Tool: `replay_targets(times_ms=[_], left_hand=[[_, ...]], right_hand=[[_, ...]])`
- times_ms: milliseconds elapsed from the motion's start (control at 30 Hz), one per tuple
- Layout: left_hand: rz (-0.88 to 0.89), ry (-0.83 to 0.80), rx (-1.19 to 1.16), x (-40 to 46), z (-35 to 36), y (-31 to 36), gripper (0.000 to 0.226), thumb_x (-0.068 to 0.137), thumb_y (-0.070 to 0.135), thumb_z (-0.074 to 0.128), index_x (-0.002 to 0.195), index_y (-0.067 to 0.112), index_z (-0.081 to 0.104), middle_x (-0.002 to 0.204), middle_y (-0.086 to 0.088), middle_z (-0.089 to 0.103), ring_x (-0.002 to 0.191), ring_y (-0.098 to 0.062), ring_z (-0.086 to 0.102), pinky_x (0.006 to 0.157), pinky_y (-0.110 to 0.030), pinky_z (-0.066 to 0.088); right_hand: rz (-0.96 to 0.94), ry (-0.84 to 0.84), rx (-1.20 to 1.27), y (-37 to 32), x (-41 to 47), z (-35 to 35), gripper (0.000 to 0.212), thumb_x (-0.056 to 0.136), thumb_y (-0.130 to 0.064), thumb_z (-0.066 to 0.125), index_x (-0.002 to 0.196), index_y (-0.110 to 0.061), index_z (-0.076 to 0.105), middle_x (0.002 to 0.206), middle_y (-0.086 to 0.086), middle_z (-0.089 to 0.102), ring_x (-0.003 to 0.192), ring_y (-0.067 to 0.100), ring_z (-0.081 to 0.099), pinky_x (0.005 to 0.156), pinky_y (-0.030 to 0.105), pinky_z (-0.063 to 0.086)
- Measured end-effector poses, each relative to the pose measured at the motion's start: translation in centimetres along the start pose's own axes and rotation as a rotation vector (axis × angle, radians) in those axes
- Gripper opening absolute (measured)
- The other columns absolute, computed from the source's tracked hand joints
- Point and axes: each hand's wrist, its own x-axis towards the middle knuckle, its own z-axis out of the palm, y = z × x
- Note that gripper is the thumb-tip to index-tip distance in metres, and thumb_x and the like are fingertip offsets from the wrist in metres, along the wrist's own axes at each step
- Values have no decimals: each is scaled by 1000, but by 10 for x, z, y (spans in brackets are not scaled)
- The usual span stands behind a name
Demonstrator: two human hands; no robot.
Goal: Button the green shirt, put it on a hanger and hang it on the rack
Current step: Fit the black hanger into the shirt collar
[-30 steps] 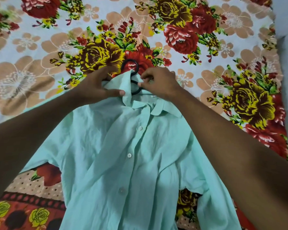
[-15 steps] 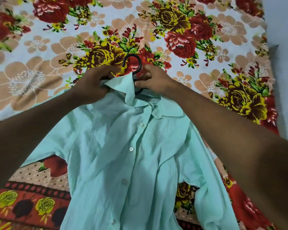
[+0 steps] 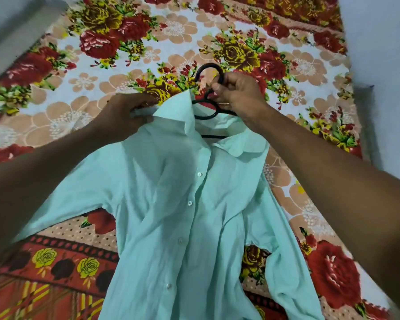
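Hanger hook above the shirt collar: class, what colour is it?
Black, seen in the head view: the hanger hook.

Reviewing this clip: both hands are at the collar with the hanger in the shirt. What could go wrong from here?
1. The right hand grips the black hanger near its hook, while the left hand pinches only collar cloth; the green shirt might slide off that shoulder when lifted.
2. The neck lies open above the top fastened button, so the collar may slip sideways.
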Motion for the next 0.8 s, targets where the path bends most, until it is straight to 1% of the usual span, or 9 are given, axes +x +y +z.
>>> replay_targets(times_ms=[67,133,200,367,500,533,600,667,800], left_hand=[[25,26,31,2,-22,8,37,91,14,80,126,9,73,112,-10,74,97,-21,64,85,-31,45],[33,57,67,5,-56,28,29,91,15,80,118,5,75,105,-14,75,88,-20,64,79,-29,45],[31,132,54,14,-92,48,23,91,13,79,110,1,76,94,-15,73,79,-10,59,71,-26,42],[3,292,-19,36,-191,112,18,91,18,80,102,6,75,84,-11,66,66,2,49,68,-15,41],[29,320,-13,55,-268,166,18,90,16,80,108,18,77,97,-9,75,76,-3,61,73,-2,40],[36,328,-12,58,-281,176,20,88,15,81,107,22,76,98,-10,76,74,-3,61,76,-4,43],[68,345,-52,67,-320,208,28,86,16,84,105,30,71,101,-12,76,76,-2,64,85,-20,52],[106,354,-109,69,-353,243,29,87,22,85,104,37,68,103,-6,76,84,-8,68,86,-27,56],[212,403,-100,82,-402,296,12,94,23,77,106,22,77,88,27,75,80,13,66,75,-1,47]], right_hand=[[-47,15,-9,-24,-4,-8,8,101,-5,64,107,-4,69,101,15,75,92,19,77,77,29,63],[-104,44,-28,-64,-15,-18,6,101,-5,64,103,-7,70,104,15,76,95,22,78,81,31,64],[-160,93,-31,-107,-21,-32,7,100,-5,65,99,-9,71,97,10,77,92,19,78,79,27,62],[-324,198,-15,-235,-38,-73,13,98,-2,67,93,-13,73,86,1,77,84,15,77,80,27,62],[-426,241,26,-345,-55,-106,14,96,1,67,94,-12,72,91,11,76,82,16,75,87,32,63],[-443,239,19,-366,-60,-110,12,96,1,68,94,-11,73,94,14,76,84,17,76,86,33,63],[-487,255,30,-420,-71,-124,8,95,0,70,97,-7,73,94,16,77,84,18,78,77,29,63],[-504,252,54,-466,-85,-137,6,95,0,70,101,-2,73,95,17,78,84,20,79,73,26,62],[-505,185,-3,-532,-102,-157,8,96,0,70,103,0,72,100,20,77,89,26,79,82,36,65]])
